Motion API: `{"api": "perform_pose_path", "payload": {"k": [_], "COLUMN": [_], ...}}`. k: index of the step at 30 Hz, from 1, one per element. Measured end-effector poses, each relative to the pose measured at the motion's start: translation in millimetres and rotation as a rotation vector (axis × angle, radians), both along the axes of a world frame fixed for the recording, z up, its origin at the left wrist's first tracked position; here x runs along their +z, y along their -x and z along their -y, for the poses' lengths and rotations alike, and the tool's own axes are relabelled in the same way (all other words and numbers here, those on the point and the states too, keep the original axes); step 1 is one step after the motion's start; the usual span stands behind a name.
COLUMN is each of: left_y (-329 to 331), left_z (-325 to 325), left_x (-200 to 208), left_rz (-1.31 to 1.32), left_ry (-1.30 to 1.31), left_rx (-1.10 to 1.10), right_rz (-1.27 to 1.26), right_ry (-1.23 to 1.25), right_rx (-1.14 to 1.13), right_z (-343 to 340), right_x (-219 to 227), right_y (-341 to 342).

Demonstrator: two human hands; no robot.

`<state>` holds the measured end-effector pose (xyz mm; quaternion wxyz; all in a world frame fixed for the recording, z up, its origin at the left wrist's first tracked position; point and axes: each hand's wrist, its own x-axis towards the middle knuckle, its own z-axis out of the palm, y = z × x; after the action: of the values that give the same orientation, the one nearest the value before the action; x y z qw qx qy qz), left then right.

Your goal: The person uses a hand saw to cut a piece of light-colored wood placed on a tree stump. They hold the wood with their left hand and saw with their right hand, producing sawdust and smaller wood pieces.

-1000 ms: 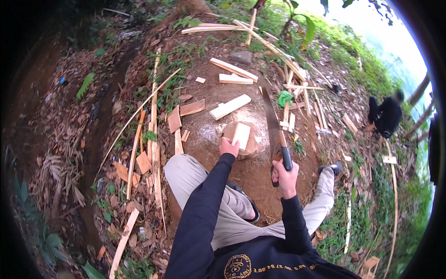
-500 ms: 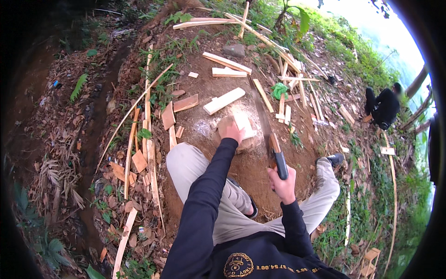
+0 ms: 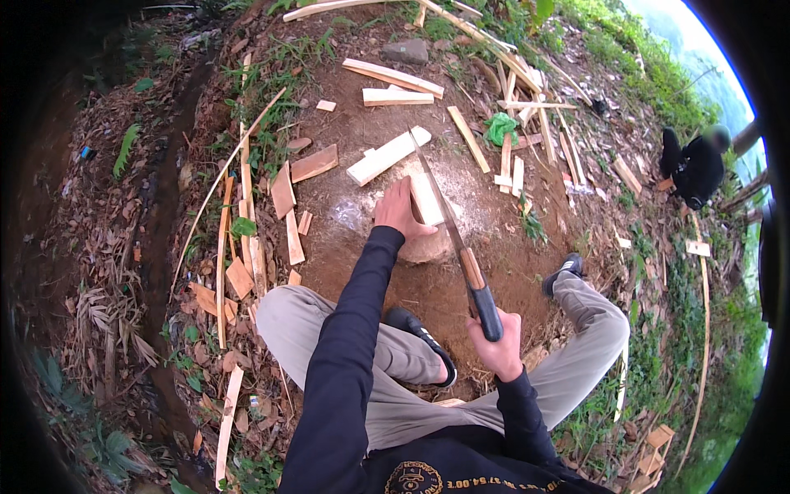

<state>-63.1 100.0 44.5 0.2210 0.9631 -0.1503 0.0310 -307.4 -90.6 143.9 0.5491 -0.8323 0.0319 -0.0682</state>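
Observation:
My right hand (image 3: 499, 344) is wrapped round the black grip of a machete (image 3: 473, 272) with a long thin blade and a brown wooden section ahead of the grip. Its blade slants away from me, over the right side of a short pale wood piece (image 3: 425, 198). That piece lies on a round chopping stump (image 3: 426, 249). My left hand (image 3: 399, 210) grips the piece, fingers along its left side and thumb at the near end. Just beyond it lies a larger pale wood block (image 3: 388, 156). Pale wood dust surrounds the stump.
Cut wood strips (image 3: 395, 78) lie scattered ahead, with a green plastic bag (image 3: 500, 129) at the right. Brown offcuts (image 3: 315, 163) are to the left. A stone (image 3: 406, 51) sits farther off. Another person (image 3: 698, 169) in dark clothes crouches at the far right.
My left hand has shifted from the near end of the wood piece to its left side. The machete blade has come left, over the piece. My head view has shifted slightly.

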Motion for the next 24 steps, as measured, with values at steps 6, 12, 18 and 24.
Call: {"api": "perform_pose_path", "payload": {"k": [6, 12, 18, 24], "left_y": [-3, -7, -15, -18], "left_z": [12, 32, 67, 68], "left_x": [6, -16, -37, -47], "left_rz": [-0.181, -0.074, 0.098, 0.194], "left_ry": [0.008, 0.224, 0.159, 0.196], "left_rx": [0.039, 0.405, 0.575, 0.592], "right_rz": [-0.015, 0.042, -0.025, -0.014], "right_ry": [0.025, 0.004, 0.006, 0.027], "right_rx": [0.011, 0.070, 0.079, 0.086], "right_z": [14, 19, 26, 27], "right_x": [-10, -16, -17, -14], "right_y": [-10, -20, -21, -22]}}
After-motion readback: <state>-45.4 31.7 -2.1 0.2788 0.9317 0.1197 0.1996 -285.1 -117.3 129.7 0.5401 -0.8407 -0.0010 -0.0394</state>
